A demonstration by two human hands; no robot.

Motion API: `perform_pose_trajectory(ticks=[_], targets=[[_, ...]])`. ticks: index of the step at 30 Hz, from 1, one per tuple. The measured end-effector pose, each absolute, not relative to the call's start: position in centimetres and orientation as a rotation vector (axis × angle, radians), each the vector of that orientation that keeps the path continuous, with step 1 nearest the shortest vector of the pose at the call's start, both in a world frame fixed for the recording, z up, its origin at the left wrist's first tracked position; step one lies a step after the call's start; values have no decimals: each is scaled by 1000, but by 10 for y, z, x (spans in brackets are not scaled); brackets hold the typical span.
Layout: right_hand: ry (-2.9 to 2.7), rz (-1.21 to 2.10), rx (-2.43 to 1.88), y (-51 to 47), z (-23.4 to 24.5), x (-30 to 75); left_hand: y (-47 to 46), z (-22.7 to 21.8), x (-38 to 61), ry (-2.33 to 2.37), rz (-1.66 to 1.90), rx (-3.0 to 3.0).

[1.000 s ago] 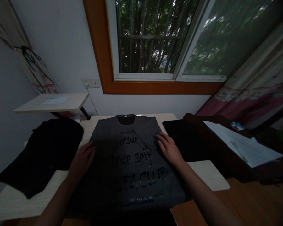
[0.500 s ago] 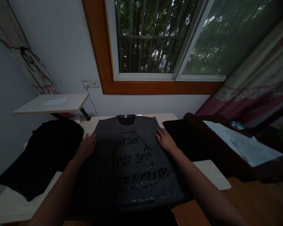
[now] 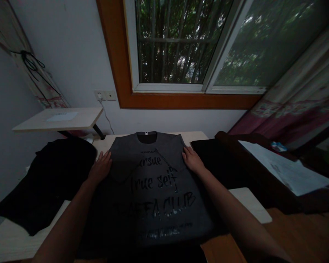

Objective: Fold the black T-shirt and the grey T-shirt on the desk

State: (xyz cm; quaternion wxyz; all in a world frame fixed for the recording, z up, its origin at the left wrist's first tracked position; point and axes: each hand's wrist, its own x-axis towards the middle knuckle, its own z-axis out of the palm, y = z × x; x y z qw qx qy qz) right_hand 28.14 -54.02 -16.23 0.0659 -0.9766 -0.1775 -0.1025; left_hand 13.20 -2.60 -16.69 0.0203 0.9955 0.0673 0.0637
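Note:
A dark grey T-shirt [image 3: 150, 190] with black lettering lies spread front up on the pale table, its collar toward the wall. My left hand [image 3: 101, 167] rests flat on its left edge near the sleeve, fingers stretched out. On the opposite edge, my right hand [image 3: 192, 160] lies with fingers extended along the right sleeve. Neither hand grips the cloth. The shirt's lower part is in deep shadow, and its hem is hard to make out.
Black cloth [image 3: 63, 179] is heaped left of the shirt, and another dark piece [image 3: 216, 160] lies on the right. A raised shelf [image 3: 87, 118] stands at the back left. Papers [image 3: 285, 170] rest on a dark brown surface at the right. Behind the table [image 3: 249, 201] is a window.
The camera view has shifted very slightly. Both hands stay on the shirt's edges in nearly the same place, and the shirt lies as before.

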Motion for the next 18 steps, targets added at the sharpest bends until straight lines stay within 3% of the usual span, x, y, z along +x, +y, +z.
perform_pose_trajectory(ticks=[18], targets=[[-444, -177, -3016, -519, -157, 319, -9, -159, 171, 186, 211, 3138]])
